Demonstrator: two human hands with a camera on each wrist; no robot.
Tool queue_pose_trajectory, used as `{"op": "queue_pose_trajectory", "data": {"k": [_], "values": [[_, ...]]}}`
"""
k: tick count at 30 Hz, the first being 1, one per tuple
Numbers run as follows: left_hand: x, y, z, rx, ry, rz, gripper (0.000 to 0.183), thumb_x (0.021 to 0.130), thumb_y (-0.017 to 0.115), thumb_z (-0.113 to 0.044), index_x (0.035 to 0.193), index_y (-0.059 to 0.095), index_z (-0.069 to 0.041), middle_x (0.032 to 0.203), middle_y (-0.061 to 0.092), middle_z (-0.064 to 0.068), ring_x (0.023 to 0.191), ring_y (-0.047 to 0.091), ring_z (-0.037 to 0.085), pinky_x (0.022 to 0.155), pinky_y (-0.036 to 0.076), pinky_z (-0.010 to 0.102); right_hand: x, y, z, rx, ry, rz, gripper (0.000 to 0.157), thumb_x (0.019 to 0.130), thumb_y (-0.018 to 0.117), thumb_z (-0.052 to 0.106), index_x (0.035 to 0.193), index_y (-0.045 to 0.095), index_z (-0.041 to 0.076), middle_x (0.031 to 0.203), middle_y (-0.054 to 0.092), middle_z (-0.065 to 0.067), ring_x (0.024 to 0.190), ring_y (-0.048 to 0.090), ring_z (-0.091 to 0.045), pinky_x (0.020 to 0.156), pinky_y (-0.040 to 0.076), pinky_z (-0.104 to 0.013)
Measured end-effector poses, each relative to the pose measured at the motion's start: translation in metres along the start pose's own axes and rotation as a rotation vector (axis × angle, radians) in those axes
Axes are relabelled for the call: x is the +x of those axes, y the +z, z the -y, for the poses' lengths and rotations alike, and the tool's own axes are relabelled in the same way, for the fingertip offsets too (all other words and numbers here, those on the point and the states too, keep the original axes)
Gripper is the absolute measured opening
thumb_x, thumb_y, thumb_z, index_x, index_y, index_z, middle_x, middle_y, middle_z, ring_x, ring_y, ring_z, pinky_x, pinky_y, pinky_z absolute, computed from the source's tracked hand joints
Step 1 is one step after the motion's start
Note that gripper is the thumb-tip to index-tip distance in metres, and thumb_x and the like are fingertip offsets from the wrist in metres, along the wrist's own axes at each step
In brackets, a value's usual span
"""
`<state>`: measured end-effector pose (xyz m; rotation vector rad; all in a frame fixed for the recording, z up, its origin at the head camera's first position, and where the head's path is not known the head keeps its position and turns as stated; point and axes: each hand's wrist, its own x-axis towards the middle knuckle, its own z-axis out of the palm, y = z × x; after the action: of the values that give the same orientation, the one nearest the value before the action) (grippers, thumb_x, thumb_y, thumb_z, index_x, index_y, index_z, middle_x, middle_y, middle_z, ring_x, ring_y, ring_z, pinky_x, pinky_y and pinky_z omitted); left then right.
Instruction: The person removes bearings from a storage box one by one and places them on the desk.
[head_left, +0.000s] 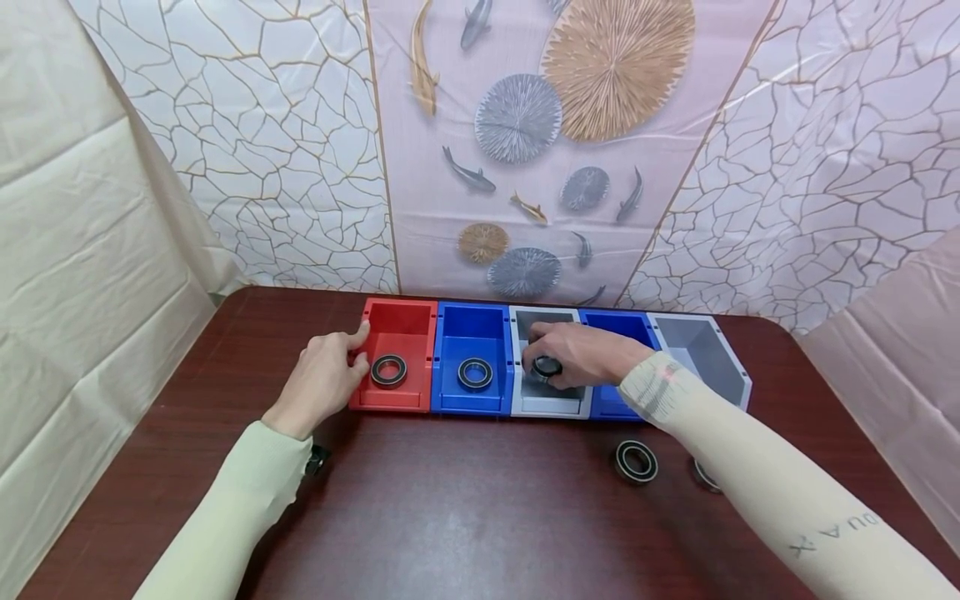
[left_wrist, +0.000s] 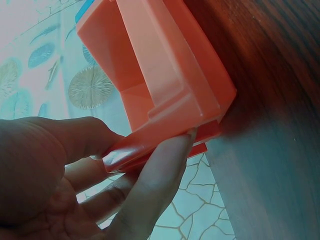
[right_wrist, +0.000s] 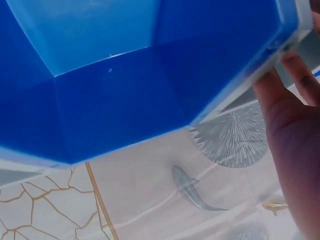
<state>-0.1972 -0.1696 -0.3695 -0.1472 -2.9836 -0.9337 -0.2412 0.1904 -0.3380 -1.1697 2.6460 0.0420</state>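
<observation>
My left hand [head_left: 321,379] grips the side wall of the red bin [head_left: 390,402] at the left end of the row. In the left wrist view, the thumb and fingers [left_wrist: 162,165] lie on either side of that red wall. A ball bearing [head_left: 388,384] lies flat in the red bin, and another bearing [head_left: 476,386] lies in the blue bin [head_left: 471,321] beside it. My right hand [head_left: 577,354] reaches into the grey bin [head_left: 551,408] in the middle and holds a bearing [head_left: 546,367] low inside it. The right fingertips are partly hidden.
Right of the grey bin stand a second blue bin [head_left: 609,402] and a grey end bin [head_left: 708,354]. On the brown table [head_left: 450,517] lie a bearing [head_left: 636,462] and another bearing [head_left: 705,477], partly covered by the right sleeve. A patterned curtain [head_left: 510,208] hangs behind.
</observation>
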Motion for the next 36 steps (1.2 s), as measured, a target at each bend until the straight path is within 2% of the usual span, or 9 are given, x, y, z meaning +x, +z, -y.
{"op": "queue_pose_trajectory", "data": {"k": [12, 21, 36], "values": [[-0.001, 0.000, 0.000, -0.007, -0.018, 0.012, 0.056, 0.099, 0.056, -0.010, 0.153, 0.041, -0.007, 0.148, 0.051, 0.029, 0.052, 0.048, 0.021, 0.049, 0.046, 0.029, -0.008, -0.010, 0.004, -0.013, -0.057, -0.030, 0.033, 0.085, 0.082, 0.016, 0.116, 0.073, 0.023, 0.124, 0.060, -0.002, 0.105, 0.063, -0.020, 0.093, 0.058, -0.040], [-0.002, -0.001, -0.001, -0.004, -0.001, 0.004, 0.056, 0.099, 0.057, -0.010, 0.152, 0.042, -0.006, 0.145, 0.054, 0.030, 0.056, 0.051, 0.021, 0.050, 0.047, 0.029, -0.019, -0.018, 0.009, -0.014, -0.056, -0.048, 0.031, 0.085, 0.081, 0.015, 0.114, 0.073, 0.024, 0.119, 0.059, -0.001, 0.098, 0.062, -0.018, 0.086, 0.056, -0.034], [-0.002, 0.000, -0.001, -0.006, -0.008, 0.022, 0.058, 0.099, 0.057, -0.010, 0.154, 0.040, -0.008, 0.138, 0.058, 0.030, 0.055, 0.051, 0.021, 0.050, 0.049, 0.028, -0.038, -0.029, 0.024, -0.072, -0.045, -0.049, 0.029, 0.087, 0.081, 0.019, 0.111, 0.072, 0.033, 0.125, 0.057, -0.001, 0.101, 0.057, -0.016, 0.089, 0.056, -0.033]]}}
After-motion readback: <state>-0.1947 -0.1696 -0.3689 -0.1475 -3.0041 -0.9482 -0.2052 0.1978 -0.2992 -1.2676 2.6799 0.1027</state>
